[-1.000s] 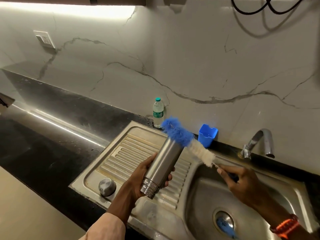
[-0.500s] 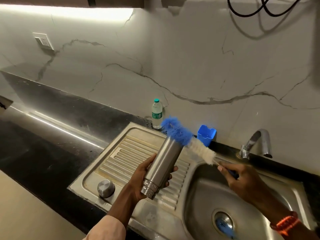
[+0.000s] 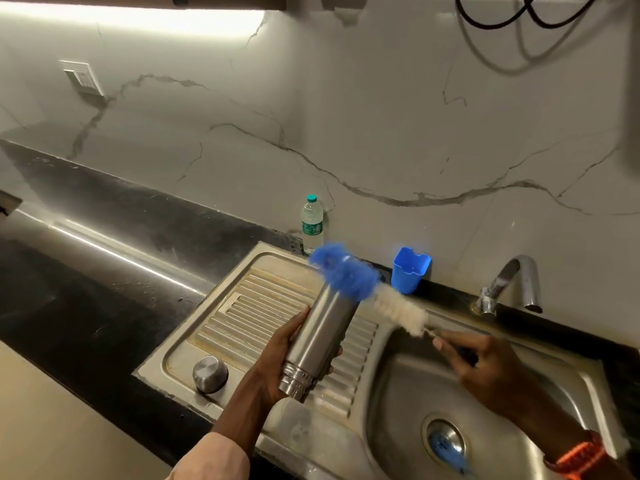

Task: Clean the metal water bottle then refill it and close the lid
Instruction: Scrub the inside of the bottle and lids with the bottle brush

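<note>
While the left hand (image 3: 277,362) wraps the smooth steel bottle (image 3: 320,341), tilted mouth-down-toward-camera over the ribbed drainboard (image 3: 242,306), and the right hand (image 3: 485,368) pinches the thin handle of the brush (image 3: 349,277) with its fluffy blue tip and white bristle shaft against the bottle's far end, I'd judge we're mid-clean. Left to do: rinse, refill at the curved tap (image 3: 512,282), and close; the domed metal lid (image 3: 210,373) sits off on the drainboard, near the black table (image 3: 86,289).
</note>
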